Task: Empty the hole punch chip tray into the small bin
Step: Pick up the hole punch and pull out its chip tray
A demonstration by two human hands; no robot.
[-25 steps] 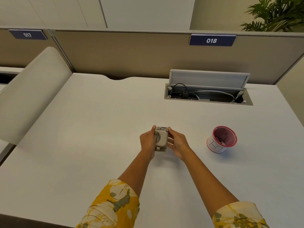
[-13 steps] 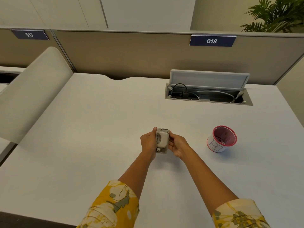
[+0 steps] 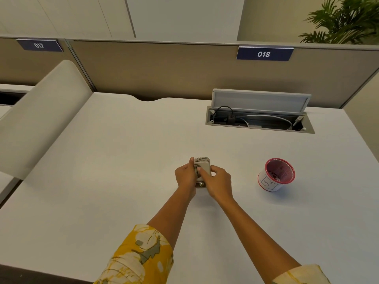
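The white desk point(image 3: 114, 160) carries the small bin point(image 3: 274, 177) near its open cable hatch point(image 3: 260, 119)

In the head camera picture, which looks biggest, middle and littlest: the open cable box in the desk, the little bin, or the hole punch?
1. Cable box, clearly biggest.
2. Small bin.
3. Hole punch, though both hands cover part of it, so bin versus punch is unsure.

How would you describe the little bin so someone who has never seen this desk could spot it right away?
Start at the open cable hatch sunk into the white desk under the sign reading 018. Come toward the person from the hatch; the small bin stands alone to the right of both hands. It is a round white cup with a red rim and handwritten letters on its side.
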